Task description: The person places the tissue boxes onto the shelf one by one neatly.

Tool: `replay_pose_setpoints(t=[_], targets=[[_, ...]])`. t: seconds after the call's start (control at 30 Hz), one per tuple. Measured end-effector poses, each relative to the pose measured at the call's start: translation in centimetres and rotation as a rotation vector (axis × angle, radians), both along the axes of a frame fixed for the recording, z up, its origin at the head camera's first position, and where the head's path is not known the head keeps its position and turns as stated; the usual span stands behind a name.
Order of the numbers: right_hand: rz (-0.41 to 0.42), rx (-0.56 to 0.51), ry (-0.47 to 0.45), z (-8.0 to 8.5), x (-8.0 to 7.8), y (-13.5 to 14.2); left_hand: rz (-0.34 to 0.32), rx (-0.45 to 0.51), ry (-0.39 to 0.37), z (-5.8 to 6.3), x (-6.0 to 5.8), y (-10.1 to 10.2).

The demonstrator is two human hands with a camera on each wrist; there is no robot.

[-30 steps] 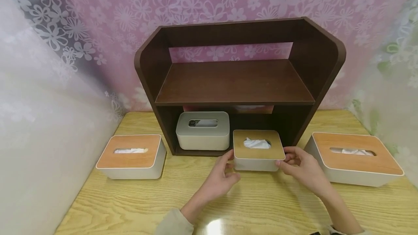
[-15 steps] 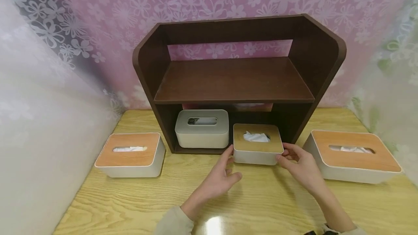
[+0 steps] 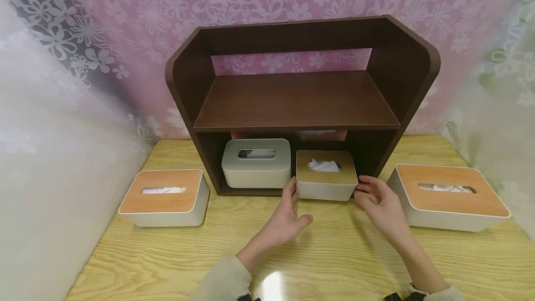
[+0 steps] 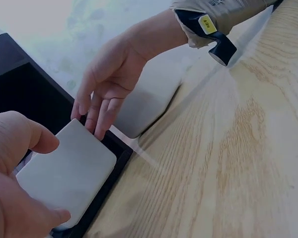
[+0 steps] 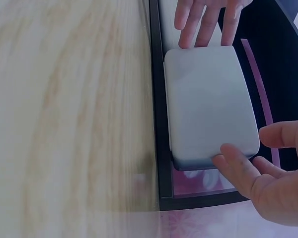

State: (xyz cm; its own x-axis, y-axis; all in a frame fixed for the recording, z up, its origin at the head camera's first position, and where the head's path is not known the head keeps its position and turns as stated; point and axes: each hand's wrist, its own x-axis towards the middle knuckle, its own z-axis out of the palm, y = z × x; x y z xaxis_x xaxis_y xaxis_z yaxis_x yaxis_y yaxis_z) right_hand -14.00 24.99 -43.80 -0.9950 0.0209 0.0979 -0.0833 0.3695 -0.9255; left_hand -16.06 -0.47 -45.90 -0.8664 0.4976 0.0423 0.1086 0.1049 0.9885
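A small tissue box (image 3: pixel 326 175) with a wood-look lid and white sides sits at the front of the lower right shelf space, tissue showing in its slot. My left hand (image 3: pixel 277 224) touches its left side with nearly straight fingers, the thumb standing apart. At the right front corner, my right hand (image 3: pixel 382 210) holds the box, thumb toward the front and fingers along the side. The right wrist view shows the box's pale front (image 5: pixel 208 104) with both hands at its ends. On the left of the same shelf stands a grey-lidded tissue box (image 3: pixel 257 171).
The dark brown two-tier shelf (image 3: pixel 298 99) stands at the back of the wooden table (image 3: pixel 175 264). Orange wood-topped tissue boxes flank it: a left box (image 3: pixel 163 203) and a larger right box (image 3: pixel 455 199). A patterned curtain (image 3: pixel 138 50) hangs behind.
The small tissue box has moved back from the table in front into the lower shelf opening, both hands following it. The view has tilted slightly; the other boxes stay put.
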Motion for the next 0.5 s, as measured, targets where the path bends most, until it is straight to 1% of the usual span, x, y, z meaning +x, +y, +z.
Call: replay_pose_setpoints(t=[0.1, 0.2, 0.3, 0.43, 0.5], targets=[[0.019, -0.028, 0.007, -0.1, 0.0, 0.0, -0.010, 0.024, -0.016, -0.1, -0.2, 0.3], [0.048, -0.067, 0.007, -0.3, -0.1, 0.2, -0.023, 0.024, -0.026, -0.2, -0.6, 0.3], [0.089, -0.185, -0.012, -0.5, -0.4, 0.3, -0.033, 0.026, -0.040, -0.5, -1.0, 0.2], [0.150, -0.379, -0.044, -0.9, -0.7, 0.4, -0.048, 0.045, -0.062, -0.7, -1.4, 0.1], [0.177, -0.436, -0.055, -1.1, -0.8, 0.5, -0.056, 0.059, -0.070, -0.8, -1.6, 0.1]])
